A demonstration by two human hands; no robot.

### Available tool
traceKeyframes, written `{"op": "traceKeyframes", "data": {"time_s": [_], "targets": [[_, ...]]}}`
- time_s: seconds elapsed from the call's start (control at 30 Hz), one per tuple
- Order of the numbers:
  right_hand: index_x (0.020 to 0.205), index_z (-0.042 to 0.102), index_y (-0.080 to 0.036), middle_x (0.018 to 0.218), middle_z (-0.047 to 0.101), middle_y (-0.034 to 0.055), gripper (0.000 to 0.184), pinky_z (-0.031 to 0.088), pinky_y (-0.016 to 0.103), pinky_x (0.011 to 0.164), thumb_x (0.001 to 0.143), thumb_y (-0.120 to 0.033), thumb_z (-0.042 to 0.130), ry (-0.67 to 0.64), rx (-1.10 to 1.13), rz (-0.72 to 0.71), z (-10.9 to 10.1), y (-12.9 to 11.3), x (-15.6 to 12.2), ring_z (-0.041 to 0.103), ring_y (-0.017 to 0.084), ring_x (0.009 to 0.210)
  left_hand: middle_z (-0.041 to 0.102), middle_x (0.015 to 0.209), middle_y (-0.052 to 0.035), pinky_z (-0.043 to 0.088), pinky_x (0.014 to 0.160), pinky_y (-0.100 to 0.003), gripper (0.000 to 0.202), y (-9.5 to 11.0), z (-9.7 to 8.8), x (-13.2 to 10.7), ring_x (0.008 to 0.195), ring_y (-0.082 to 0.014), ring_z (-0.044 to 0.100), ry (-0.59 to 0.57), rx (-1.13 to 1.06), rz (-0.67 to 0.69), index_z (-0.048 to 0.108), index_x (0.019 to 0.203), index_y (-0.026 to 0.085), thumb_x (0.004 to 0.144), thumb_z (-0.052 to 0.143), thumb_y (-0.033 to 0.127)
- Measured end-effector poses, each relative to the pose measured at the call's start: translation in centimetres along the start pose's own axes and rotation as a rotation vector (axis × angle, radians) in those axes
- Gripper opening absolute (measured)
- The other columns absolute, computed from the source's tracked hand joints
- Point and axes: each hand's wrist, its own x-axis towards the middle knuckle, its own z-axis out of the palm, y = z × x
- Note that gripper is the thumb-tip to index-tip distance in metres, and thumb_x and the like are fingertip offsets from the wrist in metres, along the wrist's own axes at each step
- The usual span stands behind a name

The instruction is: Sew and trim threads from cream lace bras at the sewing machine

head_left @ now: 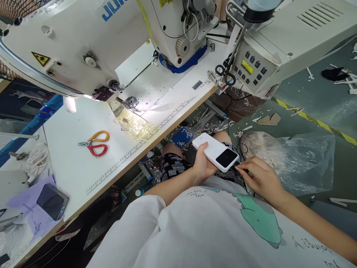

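Note:
My left hand is closed around a white power bank with a dark display panel at its near right end. The power bank lies over my lap. My right hand pinches a black cable plug at that same end of the power bank. Whether the plug sits fully in the port, I cannot tell. On the sewing table to the left, apart from both hands, lies a pair of thread snips with one orange and one red handle.
A sewing machine stands on the white table, with a control box at its right. A smartphone rests on purple paper at the left. Clear plastic bags and scraps lie on the floor to the right.

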Motion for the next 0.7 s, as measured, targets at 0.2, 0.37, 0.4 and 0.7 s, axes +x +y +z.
{"op": "traceKeyframes", "data": {"time_s": [0.2,0.37,0.4,0.7], "targets": [[0.085,0.055,-0.021,0.072,0.055,0.0032,0.006,0.046,0.028,0.057,0.088,-0.017,0.052,0.009,0.008,0.035,0.4,0.6,-0.1,0.055,0.015,0.067,0.069,0.088,-0.0135,0.045,0.092,-0.040,0.035,-0.1,0.2,0.6,0.092,-0.0278,0.063,0.026,0.029,0.023,0.064,0.093,0.008,0.077,0.050,0.036],[0.090,0.057,-0.022,0.079,0.060,0.0052,0.009,0.049,0.029,0.059,0.089,-0.030,0.053,0.032,0.030,0.123,-0.1,1.4,-0.1,0.059,0.018,0.073,0.068,0.086,-0.0158,0.046,0.092,-0.042,0.035,0.2,1.0,1.2,0.095,-0.0301,0.063,0.023,0.024,0.029,0.063,0.095,0.007,0.075,0.051,0.033],[0.092,0.058,-0.021,0.084,0.062,0.0064,0.015,0.050,0.030,0.060,0.088,-0.036,0.054,0.037,0.034,0.163,-0.5,1.8,-0.1,0.060,0.019,0.076,0.068,0.086,-0.0161,0.046,0.092,-0.043,0.035,0.3,1.1,1.3,0.095,-0.0305,0.063,0.015,0.022,0.028,0.062,0.096,0.007,0.075,0.051,0.033],[0.085,0.064,-0.019,0.081,0.067,0.0075,0.057,0.052,0.035,0.068,0.079,-0.071,0.042,-0.175,0.556,0.752,-1.2,5.0,1.1,0.062,0.021,0.078,0.070,0.089,-0.0138,0.042,0.095,-0.046,0.035,0.8,2.0,2.1,0.099,-0.0303,0.062,-0.096,0.101,0.023,0.062,0.101,0.010,0.076,0.047,0.029]]}}
